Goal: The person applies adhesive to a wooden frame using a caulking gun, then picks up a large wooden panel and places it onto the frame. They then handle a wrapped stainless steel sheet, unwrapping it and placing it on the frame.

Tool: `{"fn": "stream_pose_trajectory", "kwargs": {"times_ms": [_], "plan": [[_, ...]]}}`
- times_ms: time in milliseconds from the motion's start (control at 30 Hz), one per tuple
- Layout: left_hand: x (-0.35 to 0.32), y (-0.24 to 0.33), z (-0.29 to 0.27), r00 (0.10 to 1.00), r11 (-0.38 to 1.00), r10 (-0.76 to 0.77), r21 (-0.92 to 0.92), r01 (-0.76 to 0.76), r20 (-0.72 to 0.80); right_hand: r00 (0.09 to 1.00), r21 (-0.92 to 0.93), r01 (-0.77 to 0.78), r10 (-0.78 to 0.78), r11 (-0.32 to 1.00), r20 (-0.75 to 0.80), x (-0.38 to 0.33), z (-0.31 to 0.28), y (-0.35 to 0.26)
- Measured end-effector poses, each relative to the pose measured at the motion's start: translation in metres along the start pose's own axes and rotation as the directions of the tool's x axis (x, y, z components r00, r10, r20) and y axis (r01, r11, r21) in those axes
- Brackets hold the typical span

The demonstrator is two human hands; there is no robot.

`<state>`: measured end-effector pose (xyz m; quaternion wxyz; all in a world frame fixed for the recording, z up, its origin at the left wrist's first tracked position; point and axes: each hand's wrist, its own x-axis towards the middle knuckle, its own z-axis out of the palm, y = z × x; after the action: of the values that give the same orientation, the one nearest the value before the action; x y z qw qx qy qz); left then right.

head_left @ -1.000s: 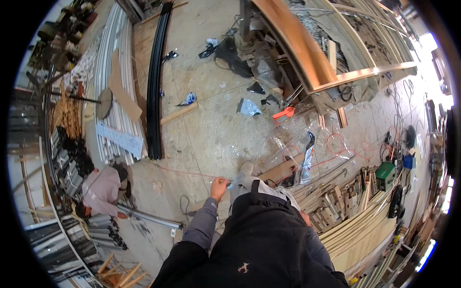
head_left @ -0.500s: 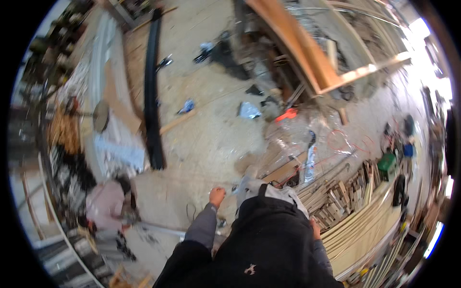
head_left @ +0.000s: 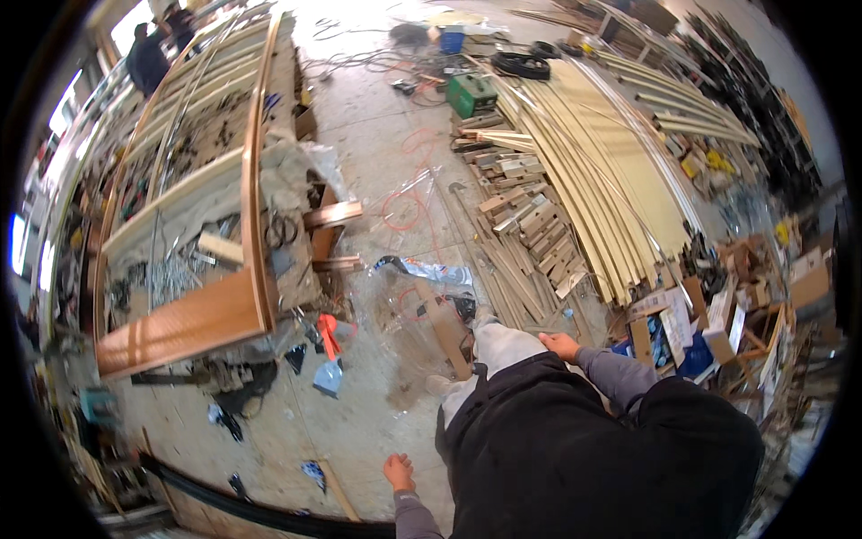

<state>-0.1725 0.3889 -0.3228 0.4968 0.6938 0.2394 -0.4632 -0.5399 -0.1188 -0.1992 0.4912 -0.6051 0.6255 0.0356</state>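
Hanging loosely curled and empty, the left hand (head_left: 398,471) hovers above a wood strip (head_left: 338,490). The right hand (head_left: 560,345), half open, holds nothing, near stacked wood offcuts (head_left: 516,234).

Left hand (head_left: 398,471): fist-like, contents unreadable (forearm cut by bottom edge). Right hand (head_left: 560,345): fingers partly hidden behind trousers.

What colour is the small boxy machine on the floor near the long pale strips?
The boxy machine is green, seen in the head view, at the top of the picture beside the pale strips.
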Motion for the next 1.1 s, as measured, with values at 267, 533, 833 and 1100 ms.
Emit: {"fn": "stream_pose_trajectory", "kwargs": {"times_ms": [267, 533, 833, 1100], "plan": [[-0.013, 0.055, 0.029, 0.998, 0.991, -0.013, 0.131, 0.005, 0.058, 0.993, -0.137, -0.118, 0.118, 0.983, -0.009, -0.002, 0.031, 0.124], [-0.052, 0.090, 0.089, 0.968, 0.904, 0.000, 0.413, -0.108, 0.252, 0.991, -0.320, 0.075, -0.106, 0.945, -0.081, 0.026, 0.058, 0.170], [-0.077, 0.118, 0.090, 0.897, 0.698, 0.191, 0.587, -0.410, 0.399, 0.965, 0.173, -0.251, 0.261, 0.952, -0.038, -0.005, 0.065, 0.092], [-0.059, 0.085, 0.046, 0.968, 0.812, 0.161, 0.531, -0.242, 0.194, 0.983, 0.328, -0.181, 0.175, 0.927, 0.045, 0.048, 0.088, 0.140]]}}
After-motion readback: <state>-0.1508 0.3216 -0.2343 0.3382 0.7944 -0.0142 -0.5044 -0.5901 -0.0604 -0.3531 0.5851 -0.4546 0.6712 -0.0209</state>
